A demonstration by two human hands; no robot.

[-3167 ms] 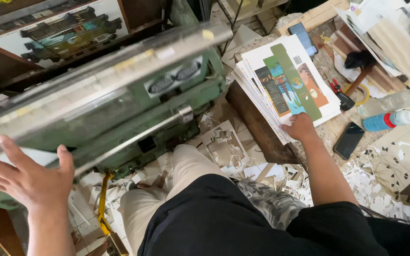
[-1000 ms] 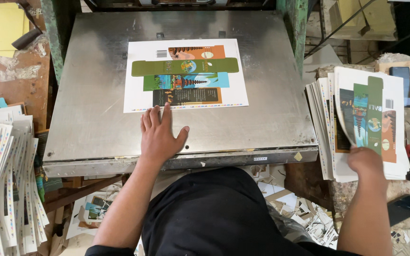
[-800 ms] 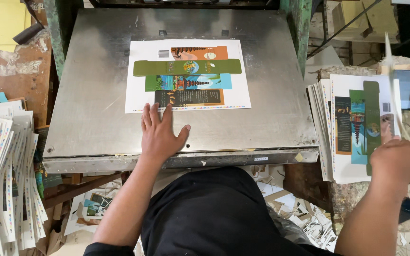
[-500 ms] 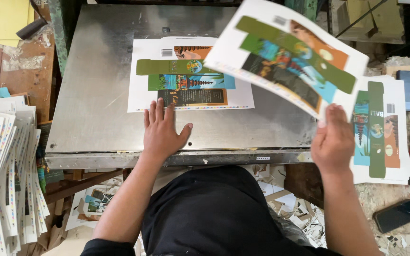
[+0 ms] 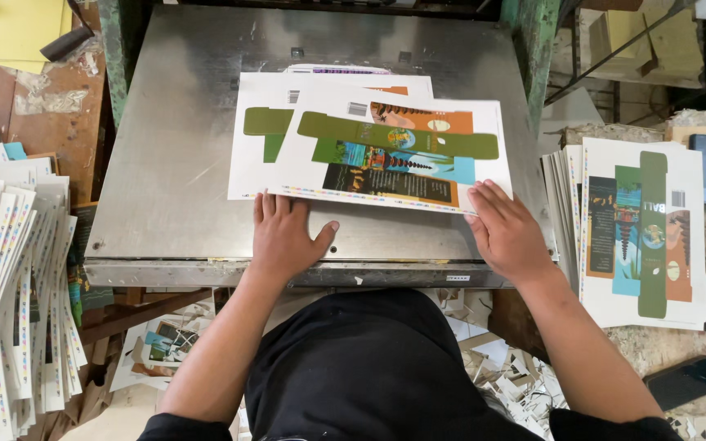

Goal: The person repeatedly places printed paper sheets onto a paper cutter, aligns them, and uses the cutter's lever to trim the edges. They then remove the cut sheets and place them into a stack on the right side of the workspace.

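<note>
right hand point(image 5: 507, 233) flat, grip holding nothing, on top printed carton sheet point(image 5: 394, 151) | left hand point(image 5: 285, 237) flat, empty, at lower sheet point(image 5: 256, 135) | square edges before releasing on steel platen point(image 5: 165, 163)

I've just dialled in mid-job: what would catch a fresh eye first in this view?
The top printed sheet in the centre, bright green, blue and orange, lying askew over another sheet on the steel plate. The left hand rests flat at the sheets' near edge and the right hand presses the top sheet's near right corner. Stacks of like sheets flank the plate: one on the right, a fanned one on the left.
</note>
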